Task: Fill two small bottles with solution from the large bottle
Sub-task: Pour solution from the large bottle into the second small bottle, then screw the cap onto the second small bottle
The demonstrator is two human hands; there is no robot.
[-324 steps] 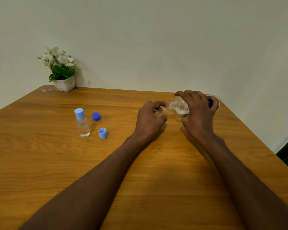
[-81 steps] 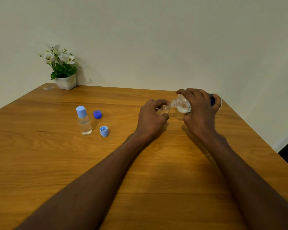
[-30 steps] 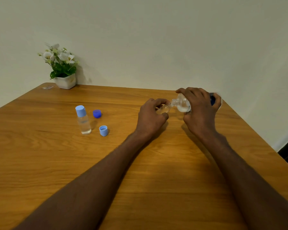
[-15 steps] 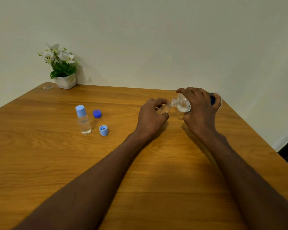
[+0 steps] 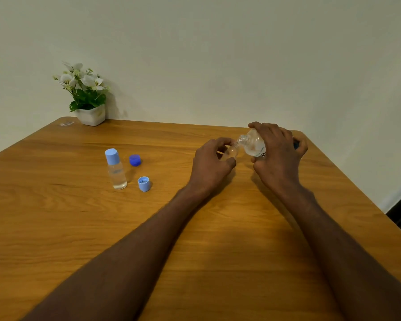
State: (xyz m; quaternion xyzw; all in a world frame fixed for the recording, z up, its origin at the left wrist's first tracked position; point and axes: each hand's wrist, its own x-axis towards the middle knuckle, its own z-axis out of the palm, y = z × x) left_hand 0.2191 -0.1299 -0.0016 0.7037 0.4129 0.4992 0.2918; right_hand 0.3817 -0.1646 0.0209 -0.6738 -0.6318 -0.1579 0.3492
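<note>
Plant (image 5: 85, 93) in its white pot sits far off to the left of both hands, at the back corner of the table (image 5: 56, 228), by the wall. Next along, well left of the left hand, a capped bottle (image 5: 116, 169) stands upright with clear liquid inside. Just beyond it lies a dark blue cap (image 5: 135, 160); nearer the hands, a light blue cap (image 5: 144, 183) sits open side up. Now the left hand (image 5: 210, 165): fingers and thumb curled round a small bottle (image 5: 231, 152), holding it open-mouthed and leaning toward the right. Right against that mouth comes the neck of the large bottle (image 5: 252, 142), tipped over to the left, neck down. The right hand (image 5: 277, 156) wraps over its body from above, fingers curled across the top, thumb below. Clear liquid shows in the tipped shoulder; whether any is flowing, I can't tell.
</note>
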